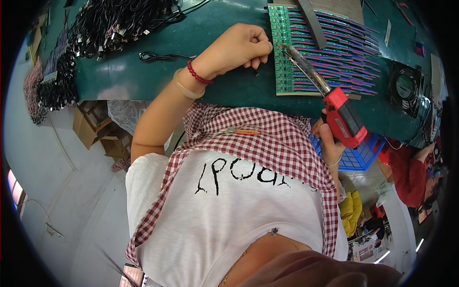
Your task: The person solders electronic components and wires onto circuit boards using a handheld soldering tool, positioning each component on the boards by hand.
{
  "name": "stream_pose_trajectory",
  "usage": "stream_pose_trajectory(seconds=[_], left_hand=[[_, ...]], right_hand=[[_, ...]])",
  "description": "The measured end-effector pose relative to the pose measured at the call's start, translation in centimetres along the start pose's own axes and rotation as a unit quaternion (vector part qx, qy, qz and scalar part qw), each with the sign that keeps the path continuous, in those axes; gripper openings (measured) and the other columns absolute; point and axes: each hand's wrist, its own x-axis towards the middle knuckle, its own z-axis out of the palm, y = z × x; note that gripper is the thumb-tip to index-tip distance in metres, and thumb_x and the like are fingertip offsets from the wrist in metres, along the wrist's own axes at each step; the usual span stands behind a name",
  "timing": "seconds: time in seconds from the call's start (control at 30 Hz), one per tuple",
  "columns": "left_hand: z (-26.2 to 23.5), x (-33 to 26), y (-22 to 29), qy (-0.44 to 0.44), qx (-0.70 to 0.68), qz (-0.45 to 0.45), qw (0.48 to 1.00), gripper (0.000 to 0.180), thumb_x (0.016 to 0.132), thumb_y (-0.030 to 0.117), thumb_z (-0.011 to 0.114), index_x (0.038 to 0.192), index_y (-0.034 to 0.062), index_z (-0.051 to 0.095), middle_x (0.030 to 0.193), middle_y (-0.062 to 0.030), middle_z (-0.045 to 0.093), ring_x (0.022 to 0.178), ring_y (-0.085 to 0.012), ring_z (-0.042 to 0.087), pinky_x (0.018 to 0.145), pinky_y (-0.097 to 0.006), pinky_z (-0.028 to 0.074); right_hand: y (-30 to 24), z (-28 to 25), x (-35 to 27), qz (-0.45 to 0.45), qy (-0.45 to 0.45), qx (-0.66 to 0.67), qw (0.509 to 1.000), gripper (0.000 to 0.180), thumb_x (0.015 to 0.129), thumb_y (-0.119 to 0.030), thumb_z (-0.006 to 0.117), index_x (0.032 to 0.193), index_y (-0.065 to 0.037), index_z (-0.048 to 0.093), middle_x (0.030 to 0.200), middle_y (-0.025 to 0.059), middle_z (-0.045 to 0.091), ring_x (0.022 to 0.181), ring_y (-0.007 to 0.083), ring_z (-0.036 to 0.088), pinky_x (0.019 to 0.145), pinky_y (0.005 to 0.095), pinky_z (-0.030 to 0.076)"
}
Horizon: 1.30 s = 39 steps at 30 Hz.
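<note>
The left hand (241,48) rests on the green worktop (143,79), curled into a loose fist with finger and thumb pinched together on a small dark part (256,73) that hangs just below the knuckles, close to the left edge of the green circuit board panel (286,71). The right hand (330,141) is wrapped tight around the red grip of a soldering gun (342,117), whose long metal barrel slants up and to the left so that its tip (282,48) sits right at the panel's left strip, just beside the left hand's knuckles. Judging from how things lie, the soldering looks well under way rather than finished: the panel is already lined row after row with purple and blue wires (344,52) running off to the right, and the iron is poised near the upper rows, though the view is too coarse to tell which joints are made and which remain. A heap of black cable assemblies (114,24) on the far left of the worktop, and one loose black cable (153,56) near the wrist, suggest more stock waiting. A grey strip (313,21) lies across the panel's top, and a small black fan (405,86) stands at the right. The person wears a red-and-white checked apron (267,138) with a pair of orange-handled pliers (241,131) lying on it. Below the worktop are cardboard boxes (93,126), a blue plastic crate (356,155) and a pale floor; another person in red (409,174) works at the right.
</note>
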Motion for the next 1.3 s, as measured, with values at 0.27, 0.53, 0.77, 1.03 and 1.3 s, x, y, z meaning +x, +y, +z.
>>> stream_pose_trajectory(seconds=[0.27,0.53,0.77,1.03,1.3], left_hand=[[-0.1,0.0,0.0,-0.009,0.005,0.003,1.0,0.016,0.085,0.016,0.055,0.075,0.0033,0.053,0.064,-0.0014,0.056,0.05,-0.0035,0.049,0.043,-0.016,0.036],[0.0,0.1,0.1,-0.005,0.005,0.008,1.0,0.016,0.086,0.016,0.054,0.075,0.0035,0.052,0.064,-0.0017,0.057,0.05,-0.0033,0.049,0.043,-0.016,0.036],[-0.1,0.0,0.0,-0.006,0.012,0.013,1.0,0.015,0.086,0.015,0.054,0.075,0.0037,0.052,0.064,-0.0017,0.056,0.05,-0.0033,0.048,0.042,-0.016,0.035],[0.0,0.1,0.0,-0.001,0.024,0.013,1.0,0.016,0.086,0.015,0.053,0.075,0.004,0.052,0.063,-0.0012,0.056,0.049,-0.0031,0.048,0.042,-0.016,0.035],[0.0,-0.1,0.4,0.003,0.021,0.012,1.0,0.016,0.086,0.016,0.053,0.074,0.0042,0.052,0.064,-0.001,0.056,0.05,-0.003,0.048,0.042,-0.016,0.034]], right_hand=[[-0.3,0.2,0.2,-0.002,-0.005,0.01,1.0,0.036,0.084,-0.01,0.054,0.116,0.005,0.045,0.064,0.0071,0.047,0.056,0.0126,0.043,0.056,0.0271,0.038],[0.3,-0.1,-0.2,0.008,0.0,-0.007,1.0,0.026,0.083,-0.011,0.056,0.102,0.004,0.047,0.065,0.0067,0.048,0.057,0.0119,0.044,0.054,0.0253,0.037],[-0.3,0.5,-0.3,0.034,0.011,0.03,0.999,0.029,0.08,-0.007,0.06,0.106,0.004,0.051,0.073,0.0052,0.053,0.063,0.0111,0.049,0.059,0.0249,0.041],[-1.5,0.9,0.4,0.034,0.023,0.069,0.997,0.042,0.082,-0.014,0.057,0.117,0.005,0.044,0.064,0.0064,0.049,0.054,0.0113,0.042,0.053,0.0257,0.037],[0.3,0.3,-0.4,0.019,0.008,0.013,1.0,0.038,0.082,-0.013,0.058,0.114,0.004,0.045,0.064,0.0078,0.048,0.055,0.0127,0.043,0.053,0.0263,0.037]])
